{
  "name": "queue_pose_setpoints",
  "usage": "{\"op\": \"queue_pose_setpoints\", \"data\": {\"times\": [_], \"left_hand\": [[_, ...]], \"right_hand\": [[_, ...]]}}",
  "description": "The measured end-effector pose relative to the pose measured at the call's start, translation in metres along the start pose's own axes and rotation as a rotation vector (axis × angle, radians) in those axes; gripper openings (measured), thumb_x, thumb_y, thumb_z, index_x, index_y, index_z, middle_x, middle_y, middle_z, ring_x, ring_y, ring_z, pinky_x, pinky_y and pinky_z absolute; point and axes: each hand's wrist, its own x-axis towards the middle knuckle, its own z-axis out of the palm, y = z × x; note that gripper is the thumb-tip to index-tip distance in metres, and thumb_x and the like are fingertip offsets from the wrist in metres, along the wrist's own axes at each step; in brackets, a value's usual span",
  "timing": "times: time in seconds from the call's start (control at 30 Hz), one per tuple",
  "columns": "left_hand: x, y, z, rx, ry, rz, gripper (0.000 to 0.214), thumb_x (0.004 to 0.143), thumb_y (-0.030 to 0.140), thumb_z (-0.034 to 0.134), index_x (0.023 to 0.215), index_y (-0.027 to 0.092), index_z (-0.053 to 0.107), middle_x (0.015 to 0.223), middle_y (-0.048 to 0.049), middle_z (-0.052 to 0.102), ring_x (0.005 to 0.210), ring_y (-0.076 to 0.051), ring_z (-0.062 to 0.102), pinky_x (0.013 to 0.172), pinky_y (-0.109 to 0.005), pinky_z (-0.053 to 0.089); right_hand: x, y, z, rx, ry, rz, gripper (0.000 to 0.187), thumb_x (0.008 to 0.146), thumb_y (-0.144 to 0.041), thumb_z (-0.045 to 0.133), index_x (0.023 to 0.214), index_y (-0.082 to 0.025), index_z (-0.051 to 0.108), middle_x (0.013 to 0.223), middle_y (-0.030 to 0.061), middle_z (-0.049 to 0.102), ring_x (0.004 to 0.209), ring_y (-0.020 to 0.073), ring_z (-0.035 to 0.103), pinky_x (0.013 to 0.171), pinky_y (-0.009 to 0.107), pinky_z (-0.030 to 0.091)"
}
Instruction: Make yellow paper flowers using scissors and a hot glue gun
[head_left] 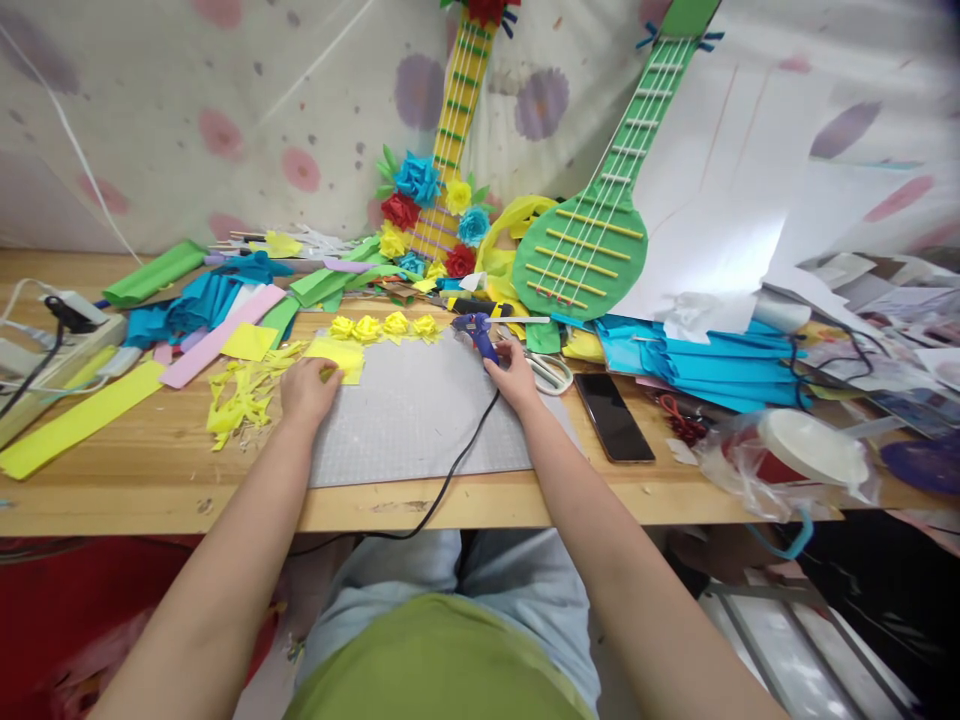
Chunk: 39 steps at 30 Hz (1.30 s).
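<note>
Right hand (pixel 516 378): fingers closed around the handle of the blue glue gun (pixel 484 345), near the back right of the grey cutting mat (pixel 420 420); a white glue stick (pixel 521 320) projects from the gun to the right; a black cord (pixel 471 442) runs from the gun across the mat and over the table edge.

Left hand (pixel 306 388): fingers curled narrow at the yellow paper (pixel 349 358), on the mat's back left corner; grip closure cannot be confirmed; yellow scraps (pixel 241 402) lie just left; 4 yellow paper flowers (pixel 367 329) stand in 1 row behind the paper.
</note>
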Motion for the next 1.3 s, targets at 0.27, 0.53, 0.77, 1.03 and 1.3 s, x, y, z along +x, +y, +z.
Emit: {"op": "queue_pose_setpoints", "data": {"times": [0.27,0.53,0.77,1.03,1.3], "left_hand": [[-0.001,0.005,0.000,-0.047,0.040,-0.023,0.020,0.074,0.029,0.051,0.082,0.020,0.067,0.093,-0.0094,0.066,0.094,-0.027,0.057,0.083,-0.039,0.043],[0.001,0.010,-0.001,-0.063,0.103,0.029,0.016,0.075,0.026,0.049,0.078,0.020,0.064,0.092,-0.0086,0.065,0.096,-0.026,0.056,0.086,-0.038,0.041],[-0.003,0.019,0.001,-0.086,0.130,0.177,0.015,0.075,0.030,0.053,0.077,0.021,0.065,0.095,-0.0060,0.065,0.099,-0.025,0.055,0.090,-0.038,0.037],[0.002,0.012,-0.009,-0.104,0.216,0.144,0.024,0.078,0.031,0.047,0.091,0.019,0.063,0.102,-0.0083,0.063,0.102,-0.024,0.054,0.093,-0.037,0.038],[0.028,-0.103,-0.087,0.094,0.255,-0.337,0.031,0.070,0.033,0.045,0.095,0.024,0.059,0.109,-0.0035,0.061,0.105,-0.029,0.050,0.093,-0.049,0.039]], "right_hand": [[-0.001,0.003,0.001,0.044,0.016,-0.014,0.039,0.065,-0.035,0.059,0.099,-0.022,0.047,0.098,0.0048,0.062,0.096,0.0207,0.058,0.092,0.042,0.043],[-0.001,0.003,0.001,0.046,0.014,-0.005,0.041,0.065,-0.036,0.059,0.102,-0.022,0.047,0.097,0.0048,0.062,0.096,0.0208,0.058,0.093,0.043,0.042],[0.001,0.007,0.001,0.050,0.006,-0.022,0.043,0.065,-0.037,0.060,0.103,-0.021,0.047,0.101,0.0064,0.061,0.097,0.0215,0.058,0.093,0.044,0.043],[0.000,0.007,0.001,0.042,0.004,-0.019,0.044,0.066,-0.038,0.060,0.104,-0.021,0.046,0.101,0.0080,0.060,0.098,0.0222,0.058,0.091,0.045,0.044],[-0.001,0.006,0.001,0.088,0.020,-0.018,0.044,0.066,-0.037,0.061,0.104,-0.022,0.043,0.100,0.0064,0.061,0.098,0.0209,0.058,0.092,0.044,0.043]]}}
